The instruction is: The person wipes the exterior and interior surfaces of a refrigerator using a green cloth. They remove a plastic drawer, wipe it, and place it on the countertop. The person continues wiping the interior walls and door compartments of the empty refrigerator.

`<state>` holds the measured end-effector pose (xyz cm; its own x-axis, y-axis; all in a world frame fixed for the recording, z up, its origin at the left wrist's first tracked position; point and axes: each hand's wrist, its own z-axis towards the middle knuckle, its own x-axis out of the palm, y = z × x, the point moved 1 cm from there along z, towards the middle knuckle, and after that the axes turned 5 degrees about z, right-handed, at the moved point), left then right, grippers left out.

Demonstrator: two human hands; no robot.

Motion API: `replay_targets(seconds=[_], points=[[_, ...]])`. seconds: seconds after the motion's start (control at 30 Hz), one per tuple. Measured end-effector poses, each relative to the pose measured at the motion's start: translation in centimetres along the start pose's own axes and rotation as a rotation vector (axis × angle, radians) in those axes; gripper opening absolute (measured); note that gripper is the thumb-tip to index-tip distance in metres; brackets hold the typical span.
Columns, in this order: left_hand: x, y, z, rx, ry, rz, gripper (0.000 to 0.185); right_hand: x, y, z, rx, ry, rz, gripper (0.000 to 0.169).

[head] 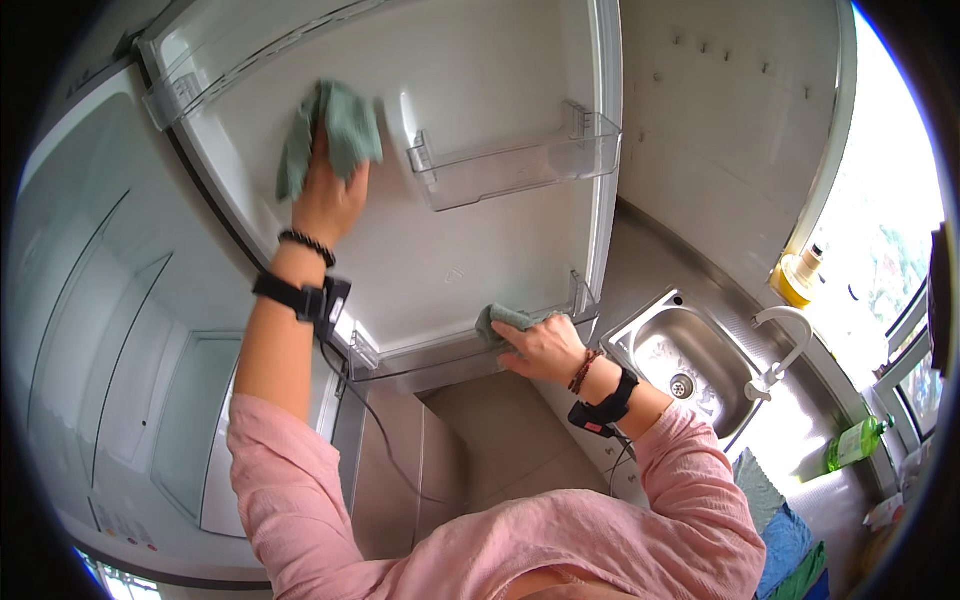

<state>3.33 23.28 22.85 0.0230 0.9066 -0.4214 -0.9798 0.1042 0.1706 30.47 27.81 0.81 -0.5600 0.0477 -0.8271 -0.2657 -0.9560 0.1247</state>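
Note:
My left hand (330,195) presses a green cloth (341,124) against the white inner panel of the open refrigerator door (457,255). Lower down, my right hand (547,349) grips another green cloth (491,321) at the rim of the bottom clear plastic door bin (427,364). Between and above the hands, a short clear door bin (517,165) is fixed to the right half of the panel. A long clear shelf (277,45) crosses the door's top. Part of each cloth is hidden by the fingers.
At left stands the open refrigerator compartment (127,322) with clear shelves and a drawer. On the right, a steel sink (694,367) with a white faucet (787,330) is set in the counter. A green soap bottle (855,444) and folded cloths (784,540) lie nearby. Cables hang from both wristbands.

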Motion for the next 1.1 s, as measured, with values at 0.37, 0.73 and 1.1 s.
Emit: replay_targets(seconds=[0.37,0.73,1.1], points=[[-0.2,-13.2,13.1,0.008,0.766,-0.304,0.044,-1.3,1.6,-0.5,0.063,0.028,0.015,0.044],[-0.3,-8.8,9.6,-0.021,0.726,-0.094,0.034,-0.9,0.5,-0.1,0.079,0.013,0.025,0.048],[-1.5,-1.9,0.6,-0.497,-0.109,-0.645,0.024,-5.0,0.8,1.1,-0.299,-0.477,0.182,0.058]])
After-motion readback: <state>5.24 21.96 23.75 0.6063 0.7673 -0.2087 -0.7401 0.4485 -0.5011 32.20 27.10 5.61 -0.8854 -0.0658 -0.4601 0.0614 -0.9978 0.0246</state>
